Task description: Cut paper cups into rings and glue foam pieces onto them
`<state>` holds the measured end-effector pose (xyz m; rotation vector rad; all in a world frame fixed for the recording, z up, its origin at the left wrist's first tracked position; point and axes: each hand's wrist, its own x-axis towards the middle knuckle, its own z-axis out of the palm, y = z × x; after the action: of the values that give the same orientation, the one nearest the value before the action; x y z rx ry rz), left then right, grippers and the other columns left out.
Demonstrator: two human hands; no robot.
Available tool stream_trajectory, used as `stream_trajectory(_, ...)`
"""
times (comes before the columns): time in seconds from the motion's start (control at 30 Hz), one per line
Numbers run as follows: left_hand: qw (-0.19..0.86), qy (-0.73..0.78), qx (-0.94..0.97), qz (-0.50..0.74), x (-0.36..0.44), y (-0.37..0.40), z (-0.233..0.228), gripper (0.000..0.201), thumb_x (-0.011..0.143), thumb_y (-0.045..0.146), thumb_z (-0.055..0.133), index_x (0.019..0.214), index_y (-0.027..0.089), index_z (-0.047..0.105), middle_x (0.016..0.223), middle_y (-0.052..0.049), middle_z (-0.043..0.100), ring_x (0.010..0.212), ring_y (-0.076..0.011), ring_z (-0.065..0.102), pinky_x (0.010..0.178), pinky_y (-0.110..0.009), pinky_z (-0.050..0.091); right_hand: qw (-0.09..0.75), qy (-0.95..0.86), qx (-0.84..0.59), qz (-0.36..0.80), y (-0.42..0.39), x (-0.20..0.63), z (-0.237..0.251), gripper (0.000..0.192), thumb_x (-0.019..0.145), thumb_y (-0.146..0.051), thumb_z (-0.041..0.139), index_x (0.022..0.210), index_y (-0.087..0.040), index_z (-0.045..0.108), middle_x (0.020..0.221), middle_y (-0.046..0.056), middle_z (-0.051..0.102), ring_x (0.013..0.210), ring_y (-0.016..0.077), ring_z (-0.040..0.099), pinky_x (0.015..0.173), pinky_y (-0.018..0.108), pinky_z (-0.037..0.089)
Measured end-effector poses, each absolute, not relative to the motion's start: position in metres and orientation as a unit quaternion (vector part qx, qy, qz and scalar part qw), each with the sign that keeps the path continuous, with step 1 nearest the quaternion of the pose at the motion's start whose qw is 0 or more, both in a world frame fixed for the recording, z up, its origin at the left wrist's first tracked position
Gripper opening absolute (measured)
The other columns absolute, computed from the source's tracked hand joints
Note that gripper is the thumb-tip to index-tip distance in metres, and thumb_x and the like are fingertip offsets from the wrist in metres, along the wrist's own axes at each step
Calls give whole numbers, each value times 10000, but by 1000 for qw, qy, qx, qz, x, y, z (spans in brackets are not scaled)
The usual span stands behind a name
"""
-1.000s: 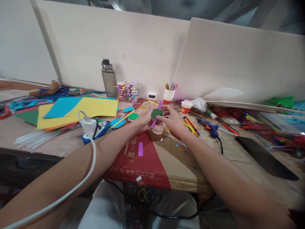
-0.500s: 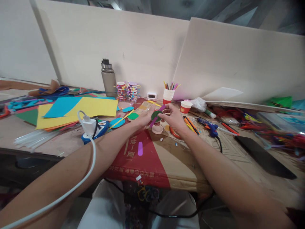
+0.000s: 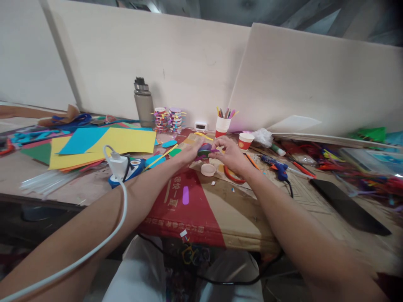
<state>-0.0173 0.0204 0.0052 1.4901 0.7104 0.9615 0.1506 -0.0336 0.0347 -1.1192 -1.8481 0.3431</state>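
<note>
My left hand (image 3: 190, 153) is closed around one side of a small green paper disc (image 3: 204, 153) with purple strips across it. From the other side my right hand (image 3: 230, 153) pinches a purple strip (image 3: 214, 151) by its end, thumb against fingers. Part of the disc is hidden by the hands. Just below them a shallow white paper cup piece (image 3: 208, 169) lies on the cardboard. A loose purple strip (image 3: 185, 195) rests nearer to me on the red printed area.
A blue glue gun (image 3: 278, 166) and a black phone-like slab (image 3: 349, 206) lie on the right. Coloured paper sheets (image 3: 126, 141) and a power strip with a white plug (image 3: 119, 166) are on the left. Behind stand a bottle (image 3: 144, 105) and a cup of sticks (image 3: 223, 124).
The green disc has turned from facing me to a flatter tilt, and its purple strips now lie differently. My right hand has shifted slightly; the white cup piece shows more fully.
</note>
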Motion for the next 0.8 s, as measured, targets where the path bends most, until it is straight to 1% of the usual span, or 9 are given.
stream_trajectory(0.13,644,286,591,394,-18,22,16,570,871,649,489,783,121,686,713,-71,675,607,-148,615,618,-273,518,464,-748,-441,179,-39,150,41,122,703,-252,718,695,-215,602,763,-11,622,800,182,552,832,355,415)
stream_trajectory(0.23,679,295,522,425,-17,26,18,498,866,624,526,829,148,668,726,-50,684,620,-145,621,610,-265,519,491,-709,-439,254,-38,152,44,136,689,-275,728,731,-213,615,745,-18,643,742,170,574,761,334,441)
stream_trajectory(0.33,676,332,467,463,-18,34,15,477,880,619,502,831,170,656,724,-46,699,602,-153,628,577,-266,498,518,-657,-427,343,-33,161,44,195,653,-305,766,748,-214,622,727,-19,662,713,167,597,732,331,465)
stream_trajectory(0.4,670,367,459,454,-19,37,13,528,906,629,430,811,162,657,722,-70,710,574,-160,634,525,-259,462,500,-636,-436,394,-29,169,42,211,620,-301,794,728,-210,637,707,-14,671,702,166,605,725,328,475)
stream_trajectory(0.5,659,400,458,442,-22,35,16,596,935,631,339,780,142,642,702,-97,711,523,-148,630,436,-220,377,426,-634,-476,436,-26,175,36,144,636,-270,780,698,-205,666,694,-1,690,685,165,612,699,317,484)
stream_trajectory(0.57,655,406,453,447,-22,32,20,597,947,615,319,779,134,630,686,-99,707,504,-140,630,417,-207,360,379,-648,-505,426,-25,174,30,94,668,-246,751,694,-203,672,697,-6,696,673,154,610,682,297,482)
stream_trajectory(0.63,658,404,451,448,-22,28,23,585,961,590,306,795,128,626,677,-98,705,497,-140,632,430,-205,388,343,-668,-533,390,-23,170,24,71,691,-230,734,717,-196,678,705,-13,697,669,140,606,665,268,475)
stream_trajectory(0.7,669,397,448,442,-21,25,25,571,971,568,293,821,127,623,677,-99,709,500,-143,637,450,-209,421,310,-682,-567,341,-22,165,18,71,709,-221,727,751,-186,682,707,-14,696,666,131,607,637,239,462)
stream_trajectory(0.8,685,387,438,435,-20,23,25,557,972,565,291,840,133,616,675,-100,712,496,-146,636,452,-208,432,273,-704,-609,243,-22,158,13,100,717,-219,740,788,-173,686,744,3,700,675,131,612,612,223,443)
